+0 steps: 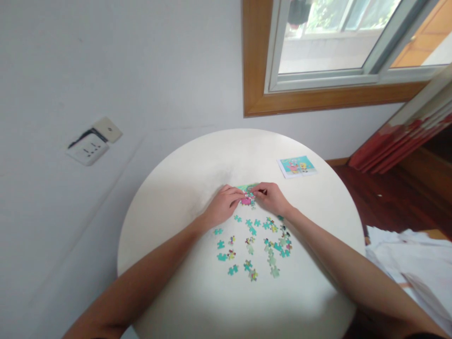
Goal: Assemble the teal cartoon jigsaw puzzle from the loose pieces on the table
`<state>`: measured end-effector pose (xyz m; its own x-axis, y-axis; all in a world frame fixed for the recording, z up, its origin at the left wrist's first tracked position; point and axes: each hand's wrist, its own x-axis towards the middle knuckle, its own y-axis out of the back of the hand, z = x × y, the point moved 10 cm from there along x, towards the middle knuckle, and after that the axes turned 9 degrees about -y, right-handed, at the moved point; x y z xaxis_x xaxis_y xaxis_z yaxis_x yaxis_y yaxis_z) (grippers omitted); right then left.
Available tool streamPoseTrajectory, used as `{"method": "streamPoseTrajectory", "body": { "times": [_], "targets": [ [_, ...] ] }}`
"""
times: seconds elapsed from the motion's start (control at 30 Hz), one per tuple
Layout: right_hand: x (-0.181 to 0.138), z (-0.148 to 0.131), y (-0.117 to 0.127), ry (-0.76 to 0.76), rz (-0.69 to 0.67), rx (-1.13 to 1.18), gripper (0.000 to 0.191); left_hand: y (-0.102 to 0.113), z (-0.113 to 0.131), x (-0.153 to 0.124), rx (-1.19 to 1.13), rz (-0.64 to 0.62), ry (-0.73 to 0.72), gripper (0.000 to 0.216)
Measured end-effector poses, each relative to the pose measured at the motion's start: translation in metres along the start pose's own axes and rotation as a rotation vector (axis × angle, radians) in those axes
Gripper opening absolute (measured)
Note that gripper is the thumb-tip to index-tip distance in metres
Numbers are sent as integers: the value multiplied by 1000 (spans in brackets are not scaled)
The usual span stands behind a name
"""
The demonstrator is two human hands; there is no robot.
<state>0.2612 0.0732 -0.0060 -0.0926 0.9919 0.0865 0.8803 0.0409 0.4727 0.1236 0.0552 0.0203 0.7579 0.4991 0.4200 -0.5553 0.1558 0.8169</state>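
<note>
1. Fingers [235, 191] of the left hand [221, 205] and the right hand [271, 195] are bent at the partly joined puzzle [246, 201]; whether they grip, I cannot tell from here.
2. It lies on the white table [158, 212], between both hands.
3. Loose pieces [275, 271] are spread nearby.

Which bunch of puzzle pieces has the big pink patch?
The bunch between the left hand and the right hand. Its pink patch stands out; the pieces spread below look mostly teal, pale green or yellow.
</note>
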Motion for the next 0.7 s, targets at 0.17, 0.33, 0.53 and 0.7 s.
{"method": "streamPoseTrajectory", "body": {
  "times": [0.17,0.33,0.53,0.7],
  "targets": [
    [0,-1,-5,30,-15,-47,21,-2,0,-1,11,-19,-6,33],
    [0,-1,-5,27,-18,-45,20,-3,-1,-2,12,-31,-8,33],
    [0,0,-5,-11,-18,-19,16,-2,0,-2,-1,-17,-9,35],
    [1,6,1,-75,21,50,15,-2,0,-2,1,-15,-10,34]
  ]
}}
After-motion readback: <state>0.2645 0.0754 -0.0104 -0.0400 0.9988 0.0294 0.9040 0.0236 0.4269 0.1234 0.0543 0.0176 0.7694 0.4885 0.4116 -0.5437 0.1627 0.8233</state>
